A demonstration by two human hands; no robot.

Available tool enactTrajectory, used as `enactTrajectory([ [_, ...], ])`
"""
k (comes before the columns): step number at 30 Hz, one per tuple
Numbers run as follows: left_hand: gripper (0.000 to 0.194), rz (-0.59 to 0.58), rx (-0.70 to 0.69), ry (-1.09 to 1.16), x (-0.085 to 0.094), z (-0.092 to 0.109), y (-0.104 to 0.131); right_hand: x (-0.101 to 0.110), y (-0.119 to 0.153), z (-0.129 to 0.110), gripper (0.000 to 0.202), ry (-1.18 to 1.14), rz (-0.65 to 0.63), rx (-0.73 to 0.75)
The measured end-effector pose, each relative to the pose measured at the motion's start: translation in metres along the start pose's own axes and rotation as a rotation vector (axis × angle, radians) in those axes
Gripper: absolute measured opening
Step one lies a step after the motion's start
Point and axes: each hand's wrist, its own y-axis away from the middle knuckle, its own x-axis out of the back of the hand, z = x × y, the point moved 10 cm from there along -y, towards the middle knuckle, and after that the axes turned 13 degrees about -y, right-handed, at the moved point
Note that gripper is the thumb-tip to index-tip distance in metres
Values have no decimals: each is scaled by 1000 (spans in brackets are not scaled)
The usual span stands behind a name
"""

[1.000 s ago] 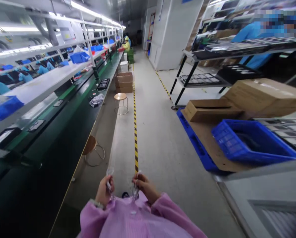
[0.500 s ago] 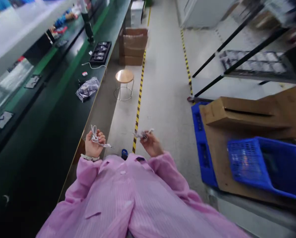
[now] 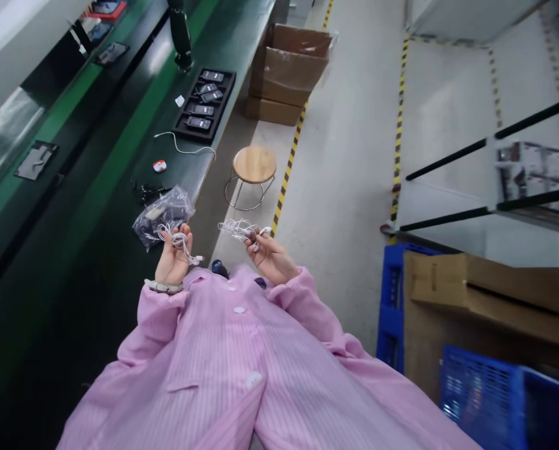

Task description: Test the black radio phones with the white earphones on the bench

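Fingers curled, my left hand (image 3: 172, 259) holds a coiled white cable (image 3: 180, 240) beside the bench edge, close to a clear plastic bag (image 3: 155, 215) with dark items in it. My right hand (image 3: 270, 255) pinches a bundle of white cables (image 3: 236, 229) over the floor. Further up the bench (image 3: 133, 244) lie a loose white cable (image 3: 185, 150), a small red and white item (image 3: 159, 165) and a black tray (image 3: 178, 128) holding several dark devices.
A round wooden stool (image 3: 254, 164) stands ahead by the bench, with cardboard boxes (image 3: 288, 75) beyond it. On the right are a metal rack (image 3: 448, 222), a blue pallet (image 3: 391, 300), flattened cardboard (image 3: 508, 287) and a blue crate (image 3: 480, 387).
The view has moved forward along the aisle, so the stool, tray and plastic bag appear nearer. Both hands still hold their cables, and the right hand's bundle now points left.
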Motion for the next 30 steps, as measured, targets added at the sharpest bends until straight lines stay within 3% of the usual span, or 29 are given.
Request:
enactTrajectory([
  [3, 45, 12, -11, 13, -57, 26, -40, -2, -52, -41, 14, 4, 55, 9],
  [5, 44, 16, -35, 40, -86, 41, -66, 0, -92, -63, 13, 17, 82, -2],
  [11, 35, 90, -81, 282, -138, 73, -138, -3, -228, -100, 10, 134, 109, -207],
  [15, 32, -1, -135, 422, -182, 97, -163, -18, -305, -124, 9, 257, 107, -393],
  [17, 32, 5, -207, 420, -194, 112, -170, -26, -340, -136, 11, 333, 104, -459],
  [20, 35, 146, -278, 384, -185, 126, -183, -33, -390, -146, 15, 470, 98, -507],
  [24, 43, 363, -202, 331, -148, 126, -219, -41, -448, -145, 18, 666, 61, -505],
  [27, 39, 480, -152, 276, -121, 130, -259, -53, -473, -140, 20, 788, 2, -507],
  [30, 26, 566, -129, 162, -105, 135, -303, -68, -483, -140, 27, 877, -58, -490],
])
